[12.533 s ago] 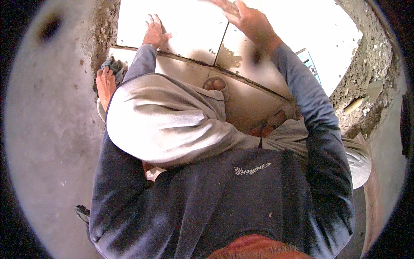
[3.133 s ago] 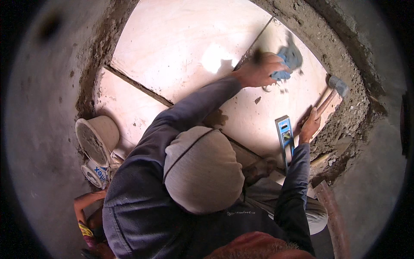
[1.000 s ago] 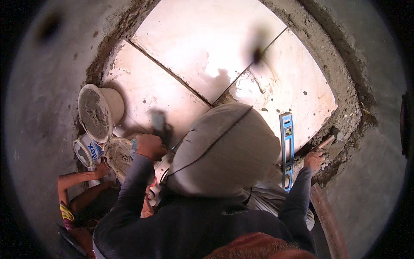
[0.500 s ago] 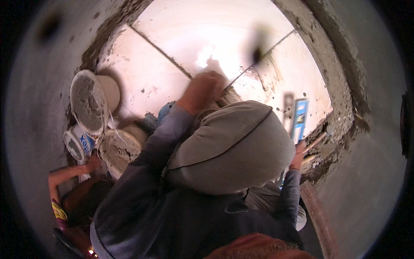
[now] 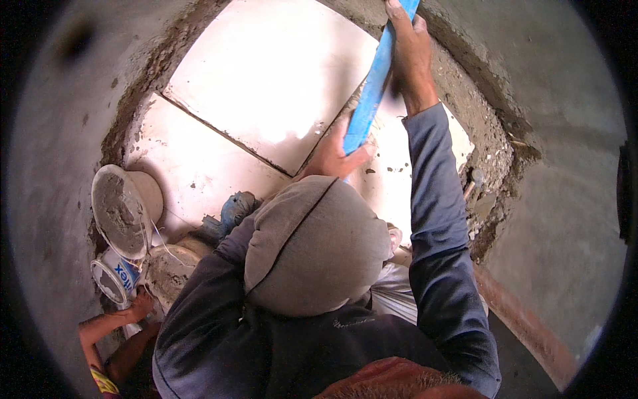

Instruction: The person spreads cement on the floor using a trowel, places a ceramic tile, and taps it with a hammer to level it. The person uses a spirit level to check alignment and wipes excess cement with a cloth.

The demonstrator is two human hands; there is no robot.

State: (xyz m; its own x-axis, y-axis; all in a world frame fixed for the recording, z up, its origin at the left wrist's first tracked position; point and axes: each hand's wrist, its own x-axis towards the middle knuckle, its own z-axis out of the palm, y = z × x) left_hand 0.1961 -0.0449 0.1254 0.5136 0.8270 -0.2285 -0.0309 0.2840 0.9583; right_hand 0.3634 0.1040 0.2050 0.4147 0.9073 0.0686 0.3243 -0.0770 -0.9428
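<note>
A blue spirit level (image 5: 373, 83) lies at a slant over the pale floor tiles (image 5: 266, 80). Its far part is gripped by my right hand (image 5: 413, 56), with the arm stretched forward. Around the nearer end closes my left hand (image 5: 339, 151), low over the joint between tiles. My bent knee (image 5: 319, 246), in grey-beige cloth, hides part of the left forearm. Left of the knee rests a blue, mortar-smeared thing (image 5: 236, 209) whose kind I cannot make out.
Buckets of mortar (image 5: 123, 213) stand at the left, beside a white-and-blue tub (image 5: 114, 279). Another person's hand (image 5: 139, 304) reaches toward them. Rough mortar (image 5: 488, 149) edges the tiles on the right, where a hammer-like tool (image 5: 476, 179) lies. A reddish-brown strip (image 5: 525, 319) runs at lower right.
My right hand has carried the level from beside my knee forward over the tiles. My left hand has shifted slightly right and now grips it too. The view has shifted.
</note>
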